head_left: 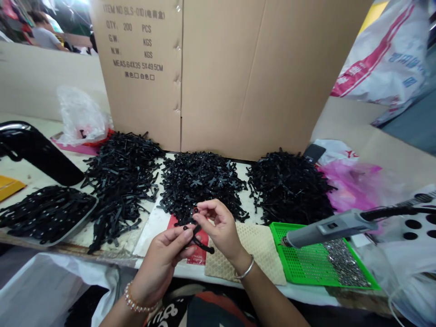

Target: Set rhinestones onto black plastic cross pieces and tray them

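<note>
Between thumb and fingers, my left hand (pixel 161 254) grips black plastic strips (pixel 203 246) with rounded ends; one end sticks out below the fingers. My right hand (pixel 220 227) is pinched close above it, at a small dark piece of the same kind, partly hidden by the fingertips. Directly behind the hands rises the middle pile of black strips (pixel 200 179). Under them lie a red printed card (pixel 197 258) and a cream honeycomb-textured mat (pixel 260 250).
A left pile (pixel 119 177) and a right pile (pixel 289 186) of black parts flank the middle one. A tray of strips (pixel 91 211) sits far left. At right, a grey electric screwdriver (pixel 323 229) hangs over a green basket (pixel 296 268) with small metal pieces. A cardboard box (pixel 221 81) stands behind.
</note>
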{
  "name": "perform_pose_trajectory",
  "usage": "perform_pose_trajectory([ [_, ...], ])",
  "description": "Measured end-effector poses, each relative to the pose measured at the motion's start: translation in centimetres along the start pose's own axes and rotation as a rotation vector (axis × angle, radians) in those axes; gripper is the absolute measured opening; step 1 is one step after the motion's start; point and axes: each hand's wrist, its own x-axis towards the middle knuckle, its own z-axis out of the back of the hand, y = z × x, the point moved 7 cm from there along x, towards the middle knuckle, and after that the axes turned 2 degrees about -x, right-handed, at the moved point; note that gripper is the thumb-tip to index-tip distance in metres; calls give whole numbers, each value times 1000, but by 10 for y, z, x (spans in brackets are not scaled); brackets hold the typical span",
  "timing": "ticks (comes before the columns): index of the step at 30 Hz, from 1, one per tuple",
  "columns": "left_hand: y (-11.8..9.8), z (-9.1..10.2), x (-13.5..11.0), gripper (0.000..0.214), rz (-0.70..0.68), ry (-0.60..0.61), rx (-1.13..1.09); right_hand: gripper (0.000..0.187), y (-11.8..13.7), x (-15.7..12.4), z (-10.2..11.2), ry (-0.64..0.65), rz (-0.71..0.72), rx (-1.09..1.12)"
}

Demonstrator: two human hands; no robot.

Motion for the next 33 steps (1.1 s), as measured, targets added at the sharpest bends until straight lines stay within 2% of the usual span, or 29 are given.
perform_pose_trajectory([
  [2,0,-3,0,33,-24,24,8,34,-2,-1,-4,30,-57,65],
  [7,-3,-7,-1,35,-75,58,106,50,-18,-4,-9,143,-376,378],
  [14,4,-9,-1,34,-35,122,214,58,-25,-9,-12,411,-563,409],
  [17,5,-13,-2,33,-13,178,247,53,-24,-10,-12,483,-556,404],
  [22,4,-4,0,32,-9,112,213,54,-25,1,2,336,-511,383],
  [24,6,-3,1,31,21,123,213,56,-25,3,5,302,-497,367],
  [29,12,-8,0,32,108,181,224,56,-20,2,2,376,-465,294],
  [33,13,-12,0,29,122,166,222,56,-14,1,0,414,-438,256],
])
